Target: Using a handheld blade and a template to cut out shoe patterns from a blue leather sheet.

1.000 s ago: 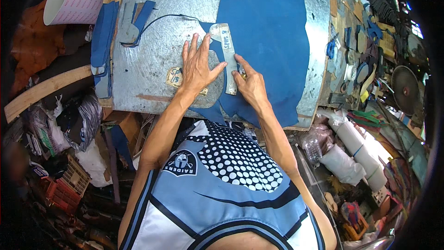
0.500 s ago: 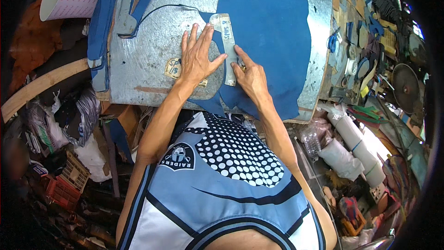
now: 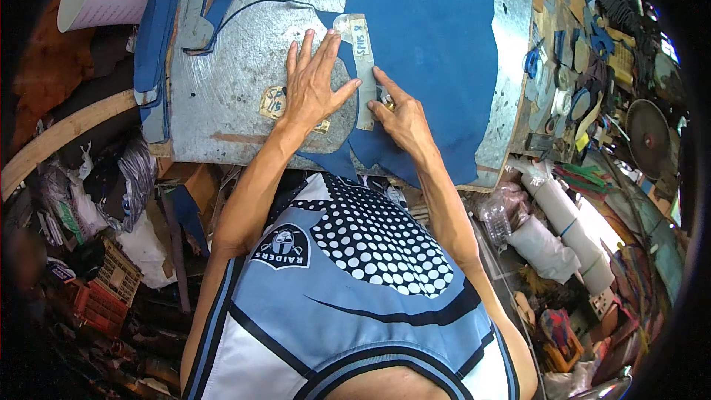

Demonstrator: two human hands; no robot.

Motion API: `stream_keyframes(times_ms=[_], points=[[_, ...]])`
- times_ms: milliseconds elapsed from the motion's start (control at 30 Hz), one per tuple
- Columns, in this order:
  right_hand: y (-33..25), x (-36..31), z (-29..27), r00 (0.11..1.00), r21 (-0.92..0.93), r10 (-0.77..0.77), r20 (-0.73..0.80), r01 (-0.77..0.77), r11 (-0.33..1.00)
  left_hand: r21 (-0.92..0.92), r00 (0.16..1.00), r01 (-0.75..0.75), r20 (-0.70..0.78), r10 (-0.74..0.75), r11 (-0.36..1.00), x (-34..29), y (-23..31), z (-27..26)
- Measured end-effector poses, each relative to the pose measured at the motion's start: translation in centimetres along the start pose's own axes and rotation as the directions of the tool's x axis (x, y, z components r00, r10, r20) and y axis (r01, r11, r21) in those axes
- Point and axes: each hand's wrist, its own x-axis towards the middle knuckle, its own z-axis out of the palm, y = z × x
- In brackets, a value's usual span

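Head view: little has changed over the last second; the scene sits slightly higher in the frame, while both hands keep nearly the same places against the narrow, pale grey template (image 3: 364, 68) at upper centre, suggesting it is being steadied on the smooth blue sheet (image 3: 426, 44). Apart from each other, the left hand (image 3: 312, 89) lies flat, fingers spread; the right hand (image 3: 404, 118) rests its index finger by the template's right edge, its grip unclear. A flat yellowish piece (image 3: 272, 102) beside the left wrist and long blue strips (image 3: 155, 44) at upper left lie clear of the template.
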Motion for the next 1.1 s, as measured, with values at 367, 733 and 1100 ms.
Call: stream_keyframes(times_ms=[367, 733, 1100], points=[[-0.5, -1.2, 0.1, 0.999, -0.154, -0.005, 0.037, 0.011, 0.988, 0.012, 1.000, 0.000, 0.016, 0.000, 1.000, -0.1, 0.0, -0.3], [0.9, -3.5, 0.6, 0.992, -0.360, -0.097, 0.083, 0.121, 0.925, 0.027, 0.998, 0.020, 0.058, -0.022, 0.999, -0.1, 0.5, -0.6], [0.9, -3.4, 0.4, 0.989, -0.337, -0.124, 0.085, 0.146, 0.930, 0.008, 0.999, 0.020, 0.045, -0.021, 1.000, 0.0, 0.3, -0.4]])
